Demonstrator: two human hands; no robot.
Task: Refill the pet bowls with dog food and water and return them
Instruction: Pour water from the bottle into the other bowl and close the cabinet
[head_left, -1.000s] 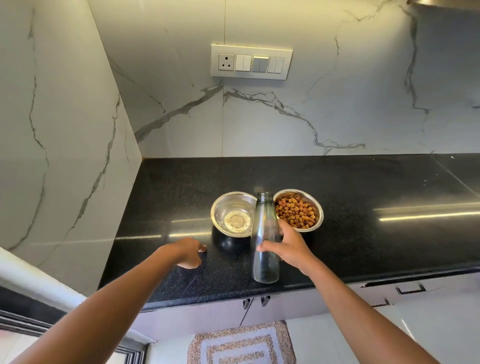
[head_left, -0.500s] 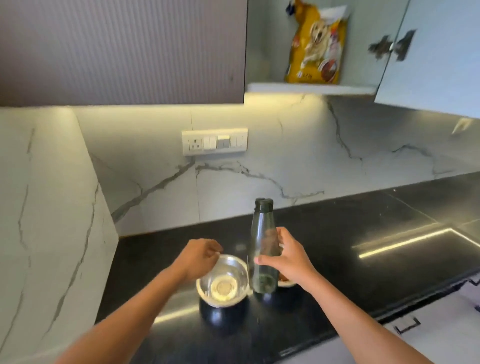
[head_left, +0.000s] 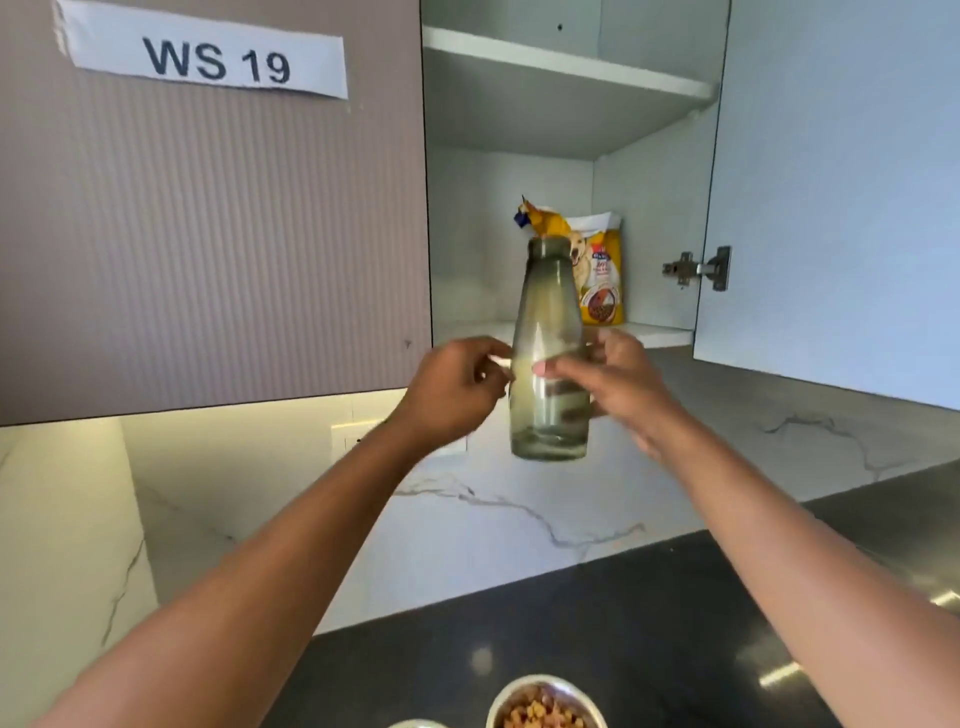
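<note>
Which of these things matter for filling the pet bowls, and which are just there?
Part of the job:
bottle, held up by the right hand, left hand beside it
bowl of dog food on the counter
dog food bag in the open cupboard

Just there:
paper label on the closed door
wall socket
door hinge

— What sort of place is this?
— A home kitchen: wall cupboards (head_left: 218, 234) over a black desk (head_left: 597, 623), a marble backsplash (head_left: 519, 509) between them, a dog food bag (head_left: 597, 275) on the cupboard shelf (head_left: 660, 332).
</note>
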